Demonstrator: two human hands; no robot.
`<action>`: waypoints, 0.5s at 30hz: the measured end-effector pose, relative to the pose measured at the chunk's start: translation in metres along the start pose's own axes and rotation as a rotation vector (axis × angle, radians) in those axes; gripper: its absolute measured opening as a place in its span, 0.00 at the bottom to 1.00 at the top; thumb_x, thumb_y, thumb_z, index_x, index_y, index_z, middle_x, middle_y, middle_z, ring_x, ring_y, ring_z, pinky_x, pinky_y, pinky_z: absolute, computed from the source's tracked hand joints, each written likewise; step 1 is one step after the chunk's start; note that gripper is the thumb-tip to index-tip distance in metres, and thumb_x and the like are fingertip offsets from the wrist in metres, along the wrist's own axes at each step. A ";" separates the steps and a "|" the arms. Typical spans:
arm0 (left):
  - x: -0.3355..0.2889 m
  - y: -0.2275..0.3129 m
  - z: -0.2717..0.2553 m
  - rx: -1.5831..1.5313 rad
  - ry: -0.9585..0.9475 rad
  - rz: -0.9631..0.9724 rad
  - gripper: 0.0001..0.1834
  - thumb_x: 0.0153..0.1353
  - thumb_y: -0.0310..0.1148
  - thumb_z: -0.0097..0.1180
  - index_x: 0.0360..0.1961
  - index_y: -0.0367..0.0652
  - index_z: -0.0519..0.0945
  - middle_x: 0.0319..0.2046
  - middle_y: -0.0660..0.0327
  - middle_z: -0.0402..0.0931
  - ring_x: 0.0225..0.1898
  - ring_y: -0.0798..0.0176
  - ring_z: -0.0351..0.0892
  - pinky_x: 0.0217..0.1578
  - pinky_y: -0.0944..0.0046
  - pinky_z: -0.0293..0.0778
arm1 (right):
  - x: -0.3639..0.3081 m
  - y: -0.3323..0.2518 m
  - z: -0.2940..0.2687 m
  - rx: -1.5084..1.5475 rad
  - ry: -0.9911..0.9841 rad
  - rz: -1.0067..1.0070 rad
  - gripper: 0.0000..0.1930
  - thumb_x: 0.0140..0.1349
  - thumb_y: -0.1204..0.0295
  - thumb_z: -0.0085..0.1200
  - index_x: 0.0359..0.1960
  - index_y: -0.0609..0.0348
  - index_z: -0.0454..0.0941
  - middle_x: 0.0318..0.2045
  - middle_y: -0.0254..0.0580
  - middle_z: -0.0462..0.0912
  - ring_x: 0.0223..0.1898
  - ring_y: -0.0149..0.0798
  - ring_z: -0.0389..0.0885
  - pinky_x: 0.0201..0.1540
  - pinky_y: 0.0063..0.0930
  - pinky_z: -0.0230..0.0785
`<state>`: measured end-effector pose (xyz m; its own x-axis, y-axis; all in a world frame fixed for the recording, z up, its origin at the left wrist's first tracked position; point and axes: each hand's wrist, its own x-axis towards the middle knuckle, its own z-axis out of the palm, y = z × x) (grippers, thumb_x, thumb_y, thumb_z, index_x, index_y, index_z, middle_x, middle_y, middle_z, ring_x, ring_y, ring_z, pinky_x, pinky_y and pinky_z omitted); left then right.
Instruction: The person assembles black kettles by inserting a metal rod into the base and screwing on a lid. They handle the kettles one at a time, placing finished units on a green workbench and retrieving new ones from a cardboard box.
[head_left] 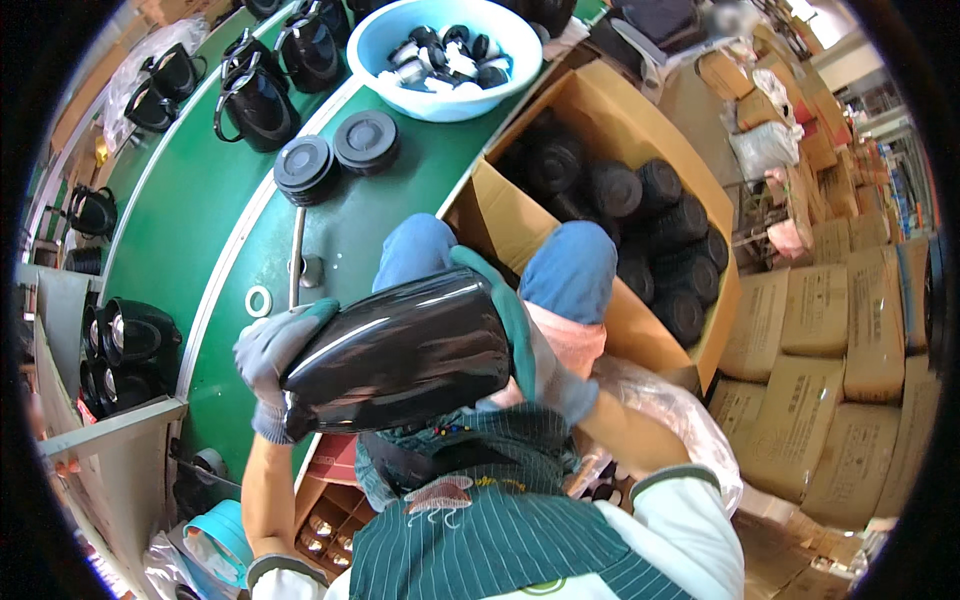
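Observation:
A glossy black jug body [400, 355] lies on its side across my lap, between both hands. My left hand [272, 358], in a grey and green work glove, is closed round its narrower end at the left. The right hand [527, 345], gloved the same way, wraps the wide end, with the fingers on the far side. Beyond the left hand, a thin metal rod [297, 255] and a white ring [258, 301] are on the green table [330, 235]. Two stacks of round black lids [366, 140] sit farther along it.
A light blue basin [440, 105] of small black and white parts stands at the far side. An open carton [590, 85] to the right holds black cylindrical parts [613, 188]. Black handled jugs [256, 108] line the far left. Cardboard boxes [795, 400] are piled at right.

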<state>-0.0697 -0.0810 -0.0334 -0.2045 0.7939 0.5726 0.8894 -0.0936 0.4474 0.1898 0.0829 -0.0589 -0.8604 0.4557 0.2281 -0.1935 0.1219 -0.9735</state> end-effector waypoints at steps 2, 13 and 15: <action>0.007 0.004 0.003 -0.070 -0.009 0.005 0.18 0.50 0.36 0.66 0.40 0.36 0.89 0.33 0.52 0.89 0.35 0.53 0.91 0.41 0.63 0.82 | -0.015 0.015 0.002 0.036 0.014 -0.027 0.54 0.63 0.54 0.61 0.81 0.59 0.38 0.81 0.57 0.45 0.79 0.50 0.53 0.78 0.47 0.50; -0.095 -0.048 0.052 -0.938 -0.113 -0.718 0.24 0.67 0.40 0.59 0.57 0.32 0.81 0.51 0.53 0.84 0.51 0.59 0.84 0.53 0.60 0.79 | -0.014 -0.001 -0.005 -0.285 0.080 -0.397 0.55 0.66 0.33 0.46 0.81 0.62 0.42 0.78 0.66 0.46 0.78 0.69 0.47 0.78 0.56 0.41; -0.036 0.002 0.034 -0.442 -0.104 -0.256 0.22 0.64 0.38 0.62 0.54 0.32 0.83 0.48 0.53 0.86 0.48 0.62 0.85 0.52 0.62 0.80 | -0.021 0.002 0.000 -0.013 0.185 -0.240 0.48 0.73 0.40 0.43 0.81 0.62 0.43 0.78 0.59 0.51 0.79 0.59 0.50 0.79 0.48 0.42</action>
<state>-0.0467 -0.0892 -0.0760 -0.3310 0.8780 0.3457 0.5541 -0.1157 0.8244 0.2074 0.0736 -0.0659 -0.6903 0.5652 0.4517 -0.3735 0.2564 -0.8915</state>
